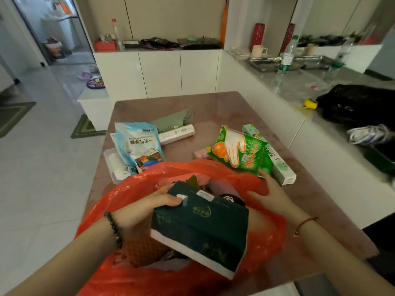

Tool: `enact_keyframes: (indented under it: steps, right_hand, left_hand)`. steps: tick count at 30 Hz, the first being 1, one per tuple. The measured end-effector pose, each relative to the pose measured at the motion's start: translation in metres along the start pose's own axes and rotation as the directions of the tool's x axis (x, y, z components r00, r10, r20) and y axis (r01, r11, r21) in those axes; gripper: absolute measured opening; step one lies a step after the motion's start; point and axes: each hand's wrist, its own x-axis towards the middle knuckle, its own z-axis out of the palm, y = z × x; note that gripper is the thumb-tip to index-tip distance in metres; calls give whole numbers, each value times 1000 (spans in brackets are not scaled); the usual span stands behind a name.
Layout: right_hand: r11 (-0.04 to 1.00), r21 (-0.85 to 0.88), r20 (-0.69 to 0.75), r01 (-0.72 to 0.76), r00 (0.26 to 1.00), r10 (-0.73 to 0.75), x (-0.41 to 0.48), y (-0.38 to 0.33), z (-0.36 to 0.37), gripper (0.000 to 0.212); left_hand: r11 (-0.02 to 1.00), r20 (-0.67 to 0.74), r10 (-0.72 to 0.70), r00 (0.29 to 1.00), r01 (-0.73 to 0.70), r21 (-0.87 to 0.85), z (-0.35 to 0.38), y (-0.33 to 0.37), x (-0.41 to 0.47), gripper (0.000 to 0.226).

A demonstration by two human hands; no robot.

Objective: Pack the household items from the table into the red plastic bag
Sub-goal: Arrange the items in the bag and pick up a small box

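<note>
Red bag (267, 236) at table's (224, 107) near edge: bottom cut off by frame; contents mostly hidden by dark green pack (201, 229).

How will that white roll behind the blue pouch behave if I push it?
The white roll is a cylinder lying on its side on the smooth table, so it would probably roll away. It looks like wound plastic, so likely light, slightly squashable.
</note>
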Motion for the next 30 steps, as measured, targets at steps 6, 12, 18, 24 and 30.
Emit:
enact_keyframes:
  steps: [6, 12, 18, 24, 30]
  right_hand:
    - [993, -114, -144, 15, 989, -31, 41, 2, -4, 26]
    - [968, 119, -336, 223, 926, -172, 32, -42, -48, 6]
    - [868, 446, -262, 219, 959, -107, 30, -62, -63, 20]
    - [898, 433, 239, 75, 951, -195, 10, -46, -81, 16]
    - [975, 90, 653, 204, 727, -212, 13, -29, -93, 15]
  left_hand:
    - [998, -165, -32, 986, 42, 55, 1, 1, 62, 85]
    - [994, -444, 43, 895, -84, -75, 9, 7, 104, 53]
    - [949, -466, 124, 876, 33, 315, 2, 7, 101, 50]
    - [711, -295, 72, 953, 158, 685, -5, 3, 85, 96]
    - [388, -358, 44, 933, 314, 866, 12, 18, 83, 84]
